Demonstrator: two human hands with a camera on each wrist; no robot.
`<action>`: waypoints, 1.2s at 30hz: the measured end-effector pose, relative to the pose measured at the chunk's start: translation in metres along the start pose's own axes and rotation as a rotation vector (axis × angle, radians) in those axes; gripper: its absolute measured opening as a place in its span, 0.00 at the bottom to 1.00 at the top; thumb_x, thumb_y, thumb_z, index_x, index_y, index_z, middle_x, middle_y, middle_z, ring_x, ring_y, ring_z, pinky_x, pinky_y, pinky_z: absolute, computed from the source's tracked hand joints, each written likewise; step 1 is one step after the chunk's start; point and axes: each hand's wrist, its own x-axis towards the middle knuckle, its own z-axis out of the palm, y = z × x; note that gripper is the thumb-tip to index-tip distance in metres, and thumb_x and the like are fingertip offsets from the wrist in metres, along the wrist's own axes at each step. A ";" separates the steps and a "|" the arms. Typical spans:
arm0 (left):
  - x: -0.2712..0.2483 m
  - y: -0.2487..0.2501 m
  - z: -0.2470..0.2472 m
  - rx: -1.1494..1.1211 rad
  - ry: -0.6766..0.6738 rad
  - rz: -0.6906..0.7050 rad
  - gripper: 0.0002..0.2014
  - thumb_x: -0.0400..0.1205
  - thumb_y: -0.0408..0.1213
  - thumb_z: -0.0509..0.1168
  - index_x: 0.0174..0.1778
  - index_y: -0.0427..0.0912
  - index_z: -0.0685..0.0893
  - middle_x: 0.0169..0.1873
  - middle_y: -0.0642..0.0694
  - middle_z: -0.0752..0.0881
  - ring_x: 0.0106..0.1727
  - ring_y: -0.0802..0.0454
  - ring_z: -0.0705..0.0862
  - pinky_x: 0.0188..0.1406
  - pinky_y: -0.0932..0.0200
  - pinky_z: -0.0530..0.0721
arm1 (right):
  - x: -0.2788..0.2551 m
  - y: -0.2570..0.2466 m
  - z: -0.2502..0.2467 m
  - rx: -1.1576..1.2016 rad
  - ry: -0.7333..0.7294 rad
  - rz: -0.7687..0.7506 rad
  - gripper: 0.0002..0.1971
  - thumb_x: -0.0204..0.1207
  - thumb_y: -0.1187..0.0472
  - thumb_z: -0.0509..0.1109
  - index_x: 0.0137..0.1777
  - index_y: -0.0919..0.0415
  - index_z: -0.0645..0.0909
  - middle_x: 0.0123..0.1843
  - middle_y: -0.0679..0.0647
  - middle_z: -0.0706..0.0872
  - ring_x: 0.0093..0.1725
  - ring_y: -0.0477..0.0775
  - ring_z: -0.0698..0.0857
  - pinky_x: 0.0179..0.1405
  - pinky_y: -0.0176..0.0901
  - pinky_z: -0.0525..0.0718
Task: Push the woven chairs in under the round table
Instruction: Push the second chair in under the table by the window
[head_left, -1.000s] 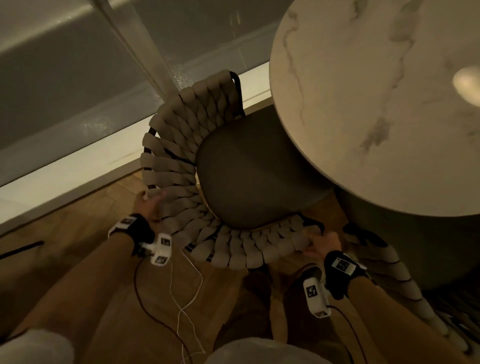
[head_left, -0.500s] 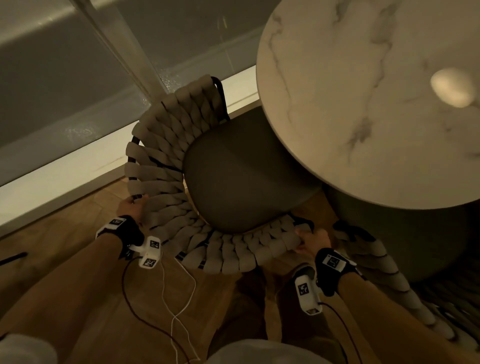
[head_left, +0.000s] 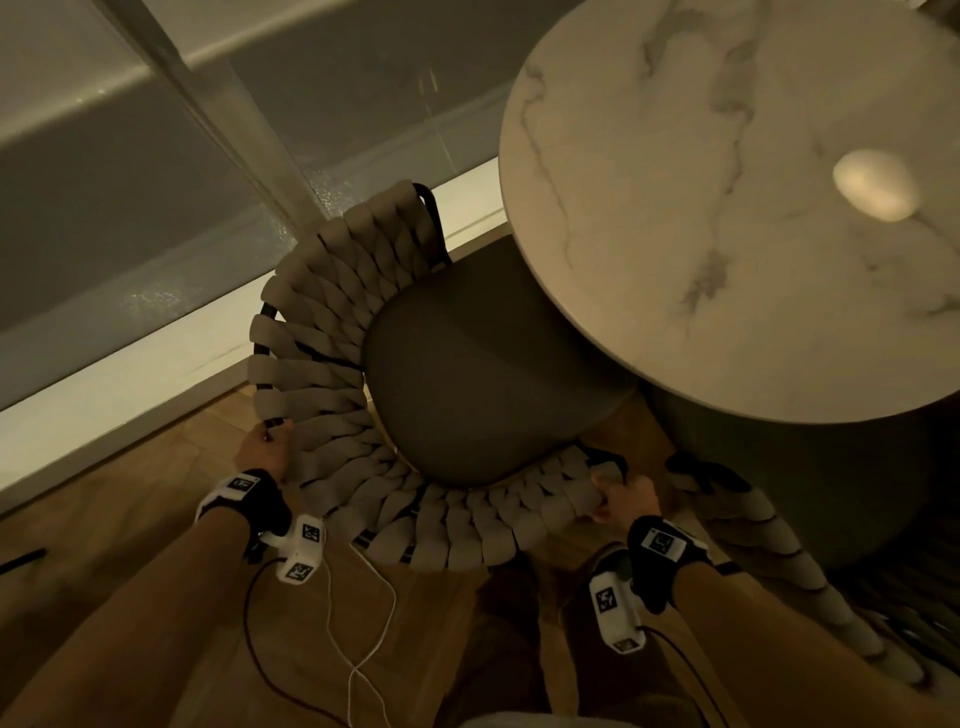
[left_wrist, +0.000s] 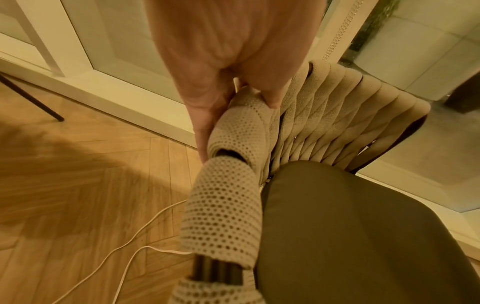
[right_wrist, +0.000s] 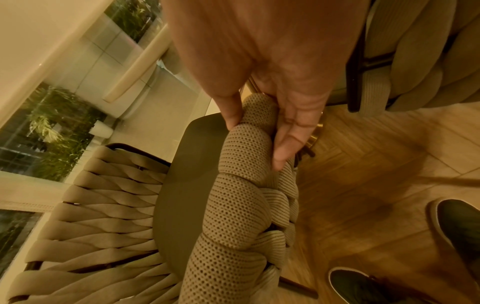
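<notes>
A woven chair (head_left: 332, 332) with beige straps and a dark seat cushion (head_left: 483, 374) stands at the left of the round marble table (head_left: 727, 208); the front of its seat lies under the tabletop's edge. My left hand (head_left: 265, 449) grips the curved back rim on its left side, thumb and fingers pinching a strap (left_wrist: 244, 115). At the rim's right end my right hand (head_left: 623, 499) holds the woven strap (right_wrist: 249, 148) the same way. A second woven chair (head_left: 769, 556) stands at my right, close to the table's dark base.
A white sill (head_left: 130, 384) and glass wall run behind the chair. White and dark cables (head_left: 358, 644) trail over the herringbone wood floor (head_left: 130, 509). My shoes (right_wrist: 462, 230) stand just behind the chair. A dark thin leg (left_wrist: 31, 96) stands at the left.
The chair has kept its place relative to the table while both hands stayed on the back rim. The camera view has shifted slightly, bringing more of the tabletop into sight.
</notes>
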 end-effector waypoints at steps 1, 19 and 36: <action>-0.002 0.002 0.001 0.007 -0.007 0.000 0.26 0.83 0.54 0.59 0.70 0.40 0.80 0.63 0.31 0.84 0.59 0.28 0.83 0.62 0.35 0.82 | 0.000 0.000 0.000 0.001 0.013 0.007 0.23 0.75 0.61 0.72 0.66 0.72 0.74 0.61 0.71 0.81 0.54 0.74 0.85 0.48 0.63 0.88; -0.170 -0.058 0.071 -0.591 -0.259 -0.279 0.38 0.76 0.62 0.67 0.79 0.47 0.70 0.70 0.42 0.80 0.67 0.36 0.82 0.61 0.36 0.84 | -0.018 0.021 -0.032 -0.048 -0.146 0.002 0.30 0.81 0.49 0.62 0.78 0.65 0.65 0.41 0.65 0.88 0.31 0.59 0.88 0.26 0.42 0.81; -0.333 -0.007 0.208 0.491 -0.801 0.113 0.11 0.84 0.29 0.61 0.39 0.44 0.84 0.37 0.47 0.87 0.38 0.53 0.85 0.44 0.62 0.86 | -0.052 0.216 -0.254 -0.220 -0.180 0.142 0.18 0.83 0.60 0.56 0.70 0.64 0.74 0.43 0.59 0.87 0.33 0.53 0.84 0.33 0.44 0.82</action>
